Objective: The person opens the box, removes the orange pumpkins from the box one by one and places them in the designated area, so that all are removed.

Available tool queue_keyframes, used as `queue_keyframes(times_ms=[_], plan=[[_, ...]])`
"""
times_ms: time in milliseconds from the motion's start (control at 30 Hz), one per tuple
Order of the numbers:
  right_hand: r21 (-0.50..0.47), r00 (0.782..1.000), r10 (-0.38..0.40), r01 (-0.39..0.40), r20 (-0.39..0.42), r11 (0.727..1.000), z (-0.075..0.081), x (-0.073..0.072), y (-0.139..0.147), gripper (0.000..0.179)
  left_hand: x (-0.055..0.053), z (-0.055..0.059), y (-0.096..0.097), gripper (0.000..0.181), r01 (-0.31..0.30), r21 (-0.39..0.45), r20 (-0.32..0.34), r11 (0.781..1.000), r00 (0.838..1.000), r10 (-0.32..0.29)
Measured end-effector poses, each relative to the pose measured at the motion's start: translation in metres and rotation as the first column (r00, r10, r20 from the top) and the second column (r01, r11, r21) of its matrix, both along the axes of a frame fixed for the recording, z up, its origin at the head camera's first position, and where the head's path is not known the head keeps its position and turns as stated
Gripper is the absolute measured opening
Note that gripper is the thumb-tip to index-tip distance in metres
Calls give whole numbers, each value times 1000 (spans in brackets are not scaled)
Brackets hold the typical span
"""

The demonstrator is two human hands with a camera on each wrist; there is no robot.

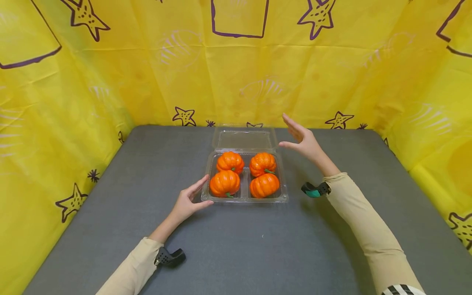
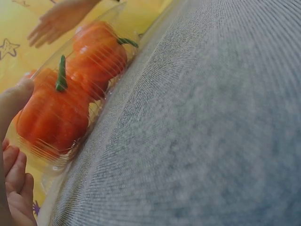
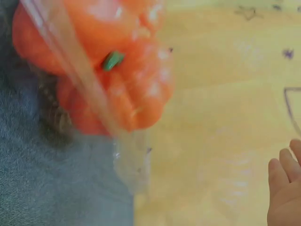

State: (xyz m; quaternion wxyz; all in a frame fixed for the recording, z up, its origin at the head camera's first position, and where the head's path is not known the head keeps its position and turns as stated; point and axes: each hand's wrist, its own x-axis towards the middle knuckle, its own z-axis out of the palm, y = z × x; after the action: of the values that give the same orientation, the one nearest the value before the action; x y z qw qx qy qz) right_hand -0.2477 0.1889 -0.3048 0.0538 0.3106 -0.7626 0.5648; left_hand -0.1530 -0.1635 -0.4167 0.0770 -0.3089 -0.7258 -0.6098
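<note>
A clear plastic clamshell container [image 1: 245,200] lies with its lid [image 1: 243,139] folded back toward the far side. Small orange pumpkins with green stems fill it, two in the left compartment, among them the near-left pumpkin [image 1: 225,183], and two in the right, among them the near-right pumpkin [image 1: 264,185]. My left hand [image 1: 185,203] is at the container's left side, fingers extended along the wall and thumb by the front corner; the left wrist view shows the thumb [image 2: 19,96] close to a pumpkin. My right hand [image 1: 304,141], fingers straight and holding nothing, is raised right of the lid.
The grey tabletop [image 1: 228,254] extends around the container. A yellow cloth [image 1: 221,73] printed with stars and fish hangs behind it and along both sides. Dark bands [image 1: 169,258] with small devices are strapped over both sleeves at the wrists.
</note>
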Motion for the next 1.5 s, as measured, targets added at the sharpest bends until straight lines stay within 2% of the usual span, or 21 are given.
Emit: queue_keyframes(times_ms=[67, 200, 367, 467, 567, 733, 967, 1200, 1367, 1500], plan=[[-15, 997, 50, -51, -57, 999, 1, 3, -2, 74, 0, 0, -1, 69, -1, 7, 5, 1000, 1000, 1], [-54, 981, 143, -151, -129, 987, -5, 7, -2, 75, 1, 0, -2, 68, -11, 3, 6, 1000, 1000, 11], [-137, 956, 235, -260, -178, 956, -18, 15, -2, 72, 1, -1, -1, 68, -23, -8, -3, 1000, 1000, 23], [-130, 942, 272, -300, -196, 945, -29, 20, -3, 69, 1, -1, 0, 69, -26, -6, -9, 1000, 1000, 26], [-90, 935, 305, -325, -178, 942, -40, 27, -2, 67, 1, -1, 1, 69, -25, -10, -4, 1000, 1000, 24], [-26, 931, 343, -348, -128, 937, -55, 38, 0, 64, 2, 0, 1, 68, -30, -30, 20, 999, 999, 30], [-21, 942, 333, -334, -35, 942, -64, 48, -2, 58, 4, 1, 0, 68, -44, -56, 17, 997, 999, 45], [3, 947, 314, -314, -63, 949, -74, 49, -2, 48, 1, 0, -1, 69, -41, -71, 7, 997, 999, 41], [13, 955, 298, -298, -4, 954, -77, 51, -2, 44, 2, -1, -2, 69, -33, -59, -2, 998, 999, 33], [38, 950, 309, -311, 45, 950, -71, 55, -4, 40, 1, -1, -2, 69, -27, -44, -18, 999, 1000, 26]])
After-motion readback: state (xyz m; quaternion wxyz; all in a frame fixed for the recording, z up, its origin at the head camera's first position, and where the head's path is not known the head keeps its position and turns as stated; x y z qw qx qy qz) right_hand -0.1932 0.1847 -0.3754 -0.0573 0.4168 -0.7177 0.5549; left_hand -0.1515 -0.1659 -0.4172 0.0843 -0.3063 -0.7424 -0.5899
